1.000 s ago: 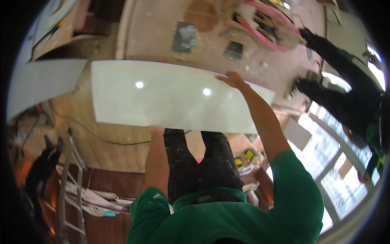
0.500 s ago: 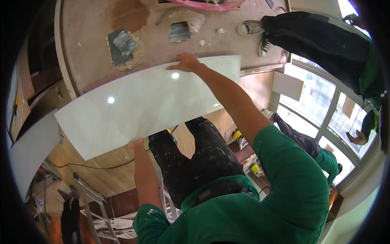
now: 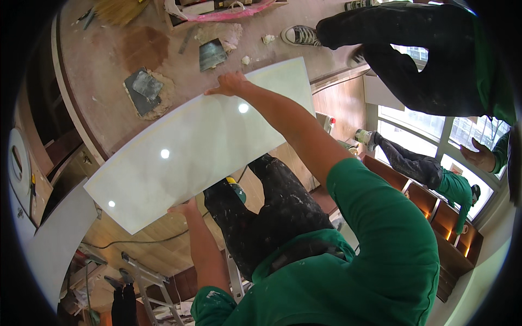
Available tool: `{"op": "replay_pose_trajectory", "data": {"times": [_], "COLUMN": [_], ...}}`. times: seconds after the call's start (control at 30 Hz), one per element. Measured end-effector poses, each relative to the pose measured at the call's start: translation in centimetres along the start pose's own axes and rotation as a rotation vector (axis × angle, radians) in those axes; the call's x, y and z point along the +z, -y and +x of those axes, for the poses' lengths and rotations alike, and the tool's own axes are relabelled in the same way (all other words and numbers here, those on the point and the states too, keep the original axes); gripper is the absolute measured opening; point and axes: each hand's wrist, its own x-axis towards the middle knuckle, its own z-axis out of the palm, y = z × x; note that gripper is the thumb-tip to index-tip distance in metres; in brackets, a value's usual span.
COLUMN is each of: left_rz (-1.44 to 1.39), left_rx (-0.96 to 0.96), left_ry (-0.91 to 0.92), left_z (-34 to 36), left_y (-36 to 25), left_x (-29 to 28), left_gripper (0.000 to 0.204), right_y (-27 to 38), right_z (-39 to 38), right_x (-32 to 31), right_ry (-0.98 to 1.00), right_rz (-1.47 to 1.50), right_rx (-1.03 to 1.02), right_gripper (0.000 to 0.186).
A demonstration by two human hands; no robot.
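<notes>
A long white panel with a glossy face lies across in front of me, its far long edge gently curved. Bright round light spots show on its face. My right hand grips the far edge, thumb on the face and the other fingers partly hidden behind it. At the near edge, my left hand is closed on the panel, most of its fingers out of sight underneath. The far edge overlaps the dusty brown tabletop, while the near side hangs above the floor in front of my legs.
Dark flat plates rest on dried putty, with another dark plate beyond. A box with pink plastic stands at the back. One co-worker is at far right, another bends by the windows. A stepladder stands lower left.
The panel has turned, its left end swinging nearer and its right end farther away, both hands still on it. The table appears shifted left. The co-worker at far right has moved a leg.
</notes>
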Motion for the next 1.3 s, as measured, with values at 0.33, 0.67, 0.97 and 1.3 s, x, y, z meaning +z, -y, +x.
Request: {"op": "replay_pose_trajectory", "data": {"times": [0.33,0.67,0.97,1.3], "left_rz": [-0.053,0.08,1.173,1.637], "left_rx": [-0.001,-0.002,0.454,0.154], "left_ry": [0.2,-0.202,-0.601,-0.117], "left_z": [4.3,0.7,-1.2,1.9], "left_y": [1.0,-0.5,-3.4,7.9], "left_x": [-1.5,0.6,2.8,20.6], "left_gripper": [0.122,0.099,0.088,0.141], "right_y": [1.4,-0.7,-11.2,-22.4], "right_z": [2.8,-1.9,-12.6,-9.5], "right_x": [-3.0,-1.3,8.1,8.7], "right_ry": [-0.092,-0.678,-0.949,-0.848], "right_rz": [-0.033,0.294,0.497,0.924], "right_rx": [-0.052,-0.057,0.261,0.526], "right_gripper": [0.105,0.062,0.043,0.035]}}
